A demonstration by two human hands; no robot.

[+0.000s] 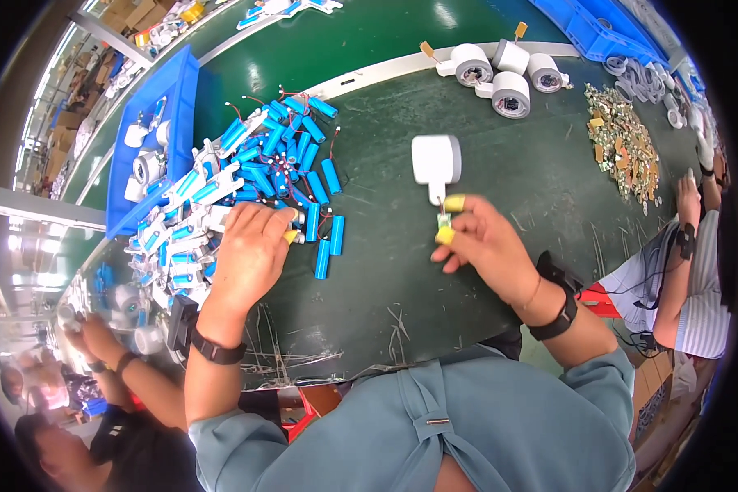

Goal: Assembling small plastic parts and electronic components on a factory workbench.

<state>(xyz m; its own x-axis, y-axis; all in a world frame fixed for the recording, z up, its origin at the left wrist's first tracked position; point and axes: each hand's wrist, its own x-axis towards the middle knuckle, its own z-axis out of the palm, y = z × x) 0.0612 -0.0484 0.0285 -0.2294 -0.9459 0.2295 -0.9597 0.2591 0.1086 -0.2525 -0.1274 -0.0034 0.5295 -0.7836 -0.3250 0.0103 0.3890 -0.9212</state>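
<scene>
My right hand (488,250) pinches a small green circuit board (444,221) between thumb and forefinger, both with yellow finger covers. Wires run from the board to the stubby neck of a white round-headed device (435,160) lying on the table. My left hand (250,250) is curled at the near edge of a pile, a yellow cover on a fingertip. White plastic shows on both sides of its fingers, but what they grip is mostly hidden. Around it lie white handle shells (180,238) fitted with blue cells, and loose blue battery cells (330,176) with red and black leads.
Several similar white devices (510,94) stand at the back. A heap of small circuit boards (623,148) lies to the right, near grey rings (635,78). Blue bins (190,107) stand left and back right. Co-workers' arms (685,238) work at both sides.
</scene>
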